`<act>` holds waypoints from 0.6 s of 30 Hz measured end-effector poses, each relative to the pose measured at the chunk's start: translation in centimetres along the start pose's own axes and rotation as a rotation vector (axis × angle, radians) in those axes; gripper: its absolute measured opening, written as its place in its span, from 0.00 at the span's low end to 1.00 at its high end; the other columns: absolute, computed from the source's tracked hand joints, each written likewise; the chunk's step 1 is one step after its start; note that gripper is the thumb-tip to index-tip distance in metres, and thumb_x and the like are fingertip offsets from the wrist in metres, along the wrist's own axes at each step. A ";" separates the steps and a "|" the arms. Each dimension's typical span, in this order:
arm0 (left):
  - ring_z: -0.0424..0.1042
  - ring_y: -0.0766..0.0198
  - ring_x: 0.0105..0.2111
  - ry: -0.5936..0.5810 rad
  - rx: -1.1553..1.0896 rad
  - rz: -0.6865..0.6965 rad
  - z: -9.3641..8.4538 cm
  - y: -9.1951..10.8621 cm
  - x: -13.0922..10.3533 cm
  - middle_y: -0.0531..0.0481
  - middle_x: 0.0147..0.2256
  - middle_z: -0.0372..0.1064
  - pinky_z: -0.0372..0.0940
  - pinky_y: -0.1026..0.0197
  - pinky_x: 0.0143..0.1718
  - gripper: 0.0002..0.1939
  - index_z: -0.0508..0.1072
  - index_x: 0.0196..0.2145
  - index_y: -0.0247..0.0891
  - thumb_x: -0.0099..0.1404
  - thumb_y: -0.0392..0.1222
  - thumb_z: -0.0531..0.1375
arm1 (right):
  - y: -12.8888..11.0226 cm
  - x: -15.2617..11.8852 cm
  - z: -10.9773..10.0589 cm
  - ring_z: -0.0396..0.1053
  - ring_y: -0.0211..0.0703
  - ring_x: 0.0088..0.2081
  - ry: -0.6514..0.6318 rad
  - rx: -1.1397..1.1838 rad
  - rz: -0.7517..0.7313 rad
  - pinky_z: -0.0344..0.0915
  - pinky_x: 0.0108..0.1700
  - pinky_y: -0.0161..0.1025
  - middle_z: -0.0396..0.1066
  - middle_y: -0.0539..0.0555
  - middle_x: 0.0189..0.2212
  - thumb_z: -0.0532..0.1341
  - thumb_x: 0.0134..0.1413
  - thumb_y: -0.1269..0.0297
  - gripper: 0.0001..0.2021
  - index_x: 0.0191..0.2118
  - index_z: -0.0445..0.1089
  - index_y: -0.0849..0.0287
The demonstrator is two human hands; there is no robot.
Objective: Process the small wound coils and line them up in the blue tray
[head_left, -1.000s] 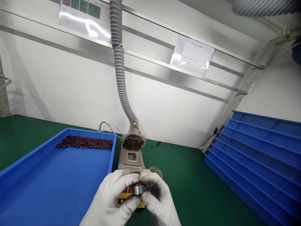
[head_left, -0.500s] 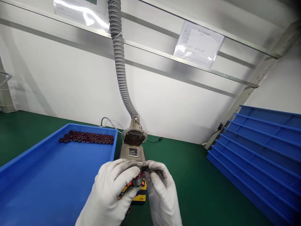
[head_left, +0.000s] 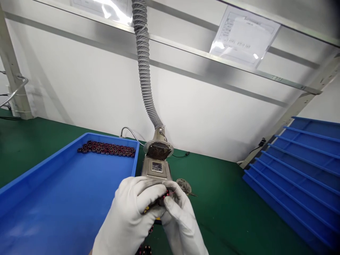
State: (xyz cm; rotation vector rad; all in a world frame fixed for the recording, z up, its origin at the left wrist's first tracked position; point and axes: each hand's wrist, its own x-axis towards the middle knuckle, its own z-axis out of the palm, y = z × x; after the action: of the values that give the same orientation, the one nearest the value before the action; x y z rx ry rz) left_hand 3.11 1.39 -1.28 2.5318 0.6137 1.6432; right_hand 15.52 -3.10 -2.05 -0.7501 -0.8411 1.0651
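Gloved left hand [head_left: 130,209] and right hand [head_left: 182,214] pinch a red-wound coil [head_left: 165,195] between them, the solder pot [head_left: 150,173] just beyond. Working it well likely calls for a steady left-hand hold, light right-hand touch and distance from hot metal.

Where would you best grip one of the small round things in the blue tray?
Probably by the curved outer side of the leftmost part, from the near side: bare tray floor lies before it; other parts crowd its right.
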 end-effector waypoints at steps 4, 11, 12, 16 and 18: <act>0.68 0.63 0.45 -0.091 -0.186 -0.043 -0.2 -0.8 -0.1 0.52 0.45 0.70 0.66 0.60 0.45 0.16 0.63 0.48 0.46 0.63 0.40 0.58 | -0.6 -0.4 0.4 0.71 0.46 0.40 -0.015 0.141 0.128 0.69 0.41 0.42 0.72 0.53 0.38 0.68 0.42 0.62 0.12 0.36 0.70 0.53; 0.68 0.63 0.46 -0.044 -0.447 -0.216 -0.8 -0.9 -0.3 0.54 0.43 0.72 0.66 0.59 0.48 0.08 0.71 0.39 0.48 0.64 0.37 0.55 | -0.1 -0.5 0.8 0.71 0.41 0.36 0.004 0.133 0.148 0.68 0.44 0.41 0.72 0.52 0.35 0.70 0.38 0.64 0.13 0.34 0.71 0.55; 0.69 0.64 0.45 0.008 -0.505 -0.292 -0.9 -0.8 -0.4 0.55 0.41 0.72 0.68 0.61 0.46 0.07 0.71 0.37 0.47 0.64 0.37 0.55 | 0.0 -0.5 0.8 0.71 0.41 0.35 0.003 0.128 0.152 0.68 0.44 0.41 0.72 0.52 0.33 0.71 0.38 0.63 0.13 0.33 0.72 0.55; 0.73 0.67 0.40 0.217 -0.627 -0.549 -1.7 -0.5 0.1 0.59 0.38 0.74 0.70 0.67 0.41 0.07 0.74 0.34 0.49 0.63 0.39 0.57 | 0.0 -0.6 1.1 0.72 0.40 0.28 -0.037 0.205 0.234 0.70 0.38 0.42 0.72 0.50 0.28 0.70 0.40 0.61 0.12 0.33 0.71 0.54; 0.73 0.63 0.40 0.086 -0.642 -0.521 -1.7 -0.5 0.4 0.57 0.38 0.75 0.70 0.64 0.43 0.08 0.76 0.35 0.49 0.56 0.39 0.63 | 0.1 -0.5 1.2 0.72 0.40 0.29 -0.012 0.218 0.205 0.70 0.36 0.41 0.72 0.51 0.30 0.69 0.40 0.62 0.11 0.33 0.71 0.54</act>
State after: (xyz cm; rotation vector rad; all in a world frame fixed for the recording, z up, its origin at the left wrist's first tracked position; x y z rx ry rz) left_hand 1.57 1.76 -0.29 1.6843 0.5673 1.4513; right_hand 14.32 -3.42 -1.73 -0.6549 -0.6541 1.3218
